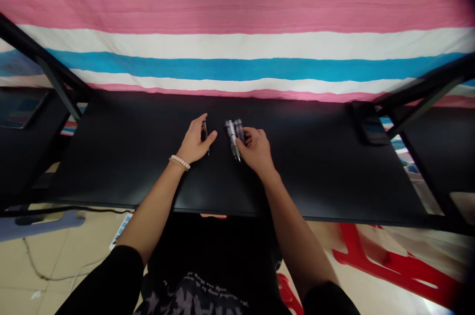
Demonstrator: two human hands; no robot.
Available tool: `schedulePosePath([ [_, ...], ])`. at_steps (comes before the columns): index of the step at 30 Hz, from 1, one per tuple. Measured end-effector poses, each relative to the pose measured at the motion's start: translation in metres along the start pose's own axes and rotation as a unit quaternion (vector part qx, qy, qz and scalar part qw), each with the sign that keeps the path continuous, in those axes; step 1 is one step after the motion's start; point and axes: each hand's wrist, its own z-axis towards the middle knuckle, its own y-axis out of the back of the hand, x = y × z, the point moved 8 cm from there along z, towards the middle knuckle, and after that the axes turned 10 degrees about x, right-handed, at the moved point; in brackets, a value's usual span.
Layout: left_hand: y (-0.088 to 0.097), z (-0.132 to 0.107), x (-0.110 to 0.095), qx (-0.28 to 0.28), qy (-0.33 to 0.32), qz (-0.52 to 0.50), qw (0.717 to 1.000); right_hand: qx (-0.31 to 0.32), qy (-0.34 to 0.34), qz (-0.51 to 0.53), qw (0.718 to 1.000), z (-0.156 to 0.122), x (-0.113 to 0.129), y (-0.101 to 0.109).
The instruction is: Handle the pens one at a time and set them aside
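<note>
Though blurry — pens (232, 132) in right hand (257, 149)

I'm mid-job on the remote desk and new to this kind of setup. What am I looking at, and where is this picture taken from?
There is no machine here, just a person's two bare hands. The single picture comes from a camera worn on the head, looking forward and down, so left and right are the wearer's own. In front is a black table, with a striped cloth beyond it. The right hand grips a bunch of pens, too blurred to count. The left hand has its thumb and fingers apart, with a single pen passing under the thumb; whether it is held, I can't tell. A dark, flat, phone-like object lies near the table's right end.
</note>
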Motion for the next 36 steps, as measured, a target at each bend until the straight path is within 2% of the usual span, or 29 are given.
schedulePosePath([
  [3, 0.013, -0.002, -0.003, -0.023, 0.011, 0.083, 0.996, 0.019, 0.04, 0.014, 0.999, 0.0, 0.029, -0.026],
  [5, 0.019, -0.002, -0.002, -0.019, 0.023, 0.117, 0.993, 0.034, 0.059, 0.018, 0.998, 0.0, 0.043, -0.04],
  [9, 0.023, -0.003, -0.006, -0.001, 0.007, 0.141, 0.99, 0.066, 0.056, 0.016, 0.996, 0.003, 0.054, -0.055],
  [12, 0.025, -0.005, -0.005, 0.014, 0.017, 0.122, 0.992, 0.08, 0.054, 0.017, 0.995, 0.002, 0.055, -0.054],
  [17, 0.02, -0.006, 0.006, 0.069, 0.054, 0.056, 0.995, 0.105, 0.062, 0.019, 0.992, -0.013, 0.053, -0.041],
  [22, 0.021, -0.005, 0.004, 0.009, 0.031, 0.083, 0.996, 0.167, 0.096, 0.028, 0.981, -0.038, 0.057, -0.034],
  [26, 0.02, -0.004, 0.001, 0.001, 0.031, 0.09, 0.995, 0.208, 0.11, 0.043, 0.971, -0.049, 0.058, -0.042],
  [31, 0.017, -0.006, 0.004, 0.032, 0.08, 0.037, 0.996, 0.193, 0.118, 0.059, 0.972, -0.041, 0.058, -0.056],
  [36, 0.017, -0.007, 0.002, 0.034, 0.079, 0.041, 0.995, 0.155, 0.106, 0.033, 0.982, -0.027, 0.061, -0.06],
])
